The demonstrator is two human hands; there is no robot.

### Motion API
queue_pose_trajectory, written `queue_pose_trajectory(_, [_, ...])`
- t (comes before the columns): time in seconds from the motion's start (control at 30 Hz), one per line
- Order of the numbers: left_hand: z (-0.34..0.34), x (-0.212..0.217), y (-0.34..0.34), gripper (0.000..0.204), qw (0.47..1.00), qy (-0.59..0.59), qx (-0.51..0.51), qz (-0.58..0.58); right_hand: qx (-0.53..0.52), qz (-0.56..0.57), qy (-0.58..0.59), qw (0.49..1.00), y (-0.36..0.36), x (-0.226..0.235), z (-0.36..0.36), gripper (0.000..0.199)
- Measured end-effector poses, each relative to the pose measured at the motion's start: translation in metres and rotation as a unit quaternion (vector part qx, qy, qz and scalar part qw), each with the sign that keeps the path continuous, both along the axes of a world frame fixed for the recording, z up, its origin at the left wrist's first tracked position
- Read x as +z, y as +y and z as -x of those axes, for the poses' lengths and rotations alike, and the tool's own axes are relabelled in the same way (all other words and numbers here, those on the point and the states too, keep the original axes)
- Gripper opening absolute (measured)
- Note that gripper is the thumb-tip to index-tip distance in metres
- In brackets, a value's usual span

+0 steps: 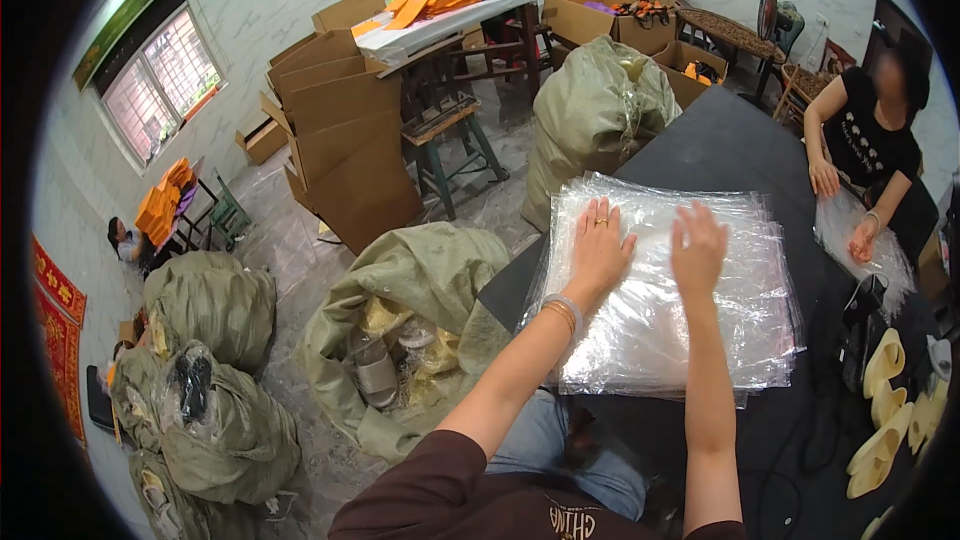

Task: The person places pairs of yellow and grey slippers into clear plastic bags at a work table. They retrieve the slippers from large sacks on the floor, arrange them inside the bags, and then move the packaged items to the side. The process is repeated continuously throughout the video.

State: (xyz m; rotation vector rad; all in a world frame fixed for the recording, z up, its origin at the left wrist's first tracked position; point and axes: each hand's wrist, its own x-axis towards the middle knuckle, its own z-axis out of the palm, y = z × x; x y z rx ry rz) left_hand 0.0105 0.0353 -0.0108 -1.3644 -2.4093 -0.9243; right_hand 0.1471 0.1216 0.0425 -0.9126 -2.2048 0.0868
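Observation:
A thick stack of clear plastic bags (690, 340) lies on the dark table in front of me, its edges uneven and its surface shiny. My left hand (600, 247) rests on the upper left part of the stack, fingers stretched out, with a ring on one finger and bracelets at the wrist. Over the stack's upper middle is my right hand (698, 248), its fingers spread and slightly blurred. Whether the right palm touches the top bag I cannot tell. Neither hand grips anything.
Yellow slippers (880, 450) line the black table's (720, 145) right side. Across it, a person (870, 130) handles clear plastic. An open green sack (440, 260) of wrapped slippers stands at my left, a full sack (590, 110) beyond. Cardboard boxes (345, 130) stand farther back.

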Motion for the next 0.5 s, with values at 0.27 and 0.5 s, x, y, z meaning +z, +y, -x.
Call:
queue_pose_trajectory(0.27, [0.007, 0.063, -0.05, 0.037, 0.794, -0.503, -0.138, -0.311, 0.066, 0.114, -0.119, 0.984, -0.017, -0.041, 0.012, 0.044])
queue_pose_trajectory(0.5, [0.065, -0.02, -0.231, 0.029, 0.857, -0.238, 0.15, -0.431, 0.063, 0.128, -0.117, 0.983, -0.017, -0.047, 0.008, 0.044])
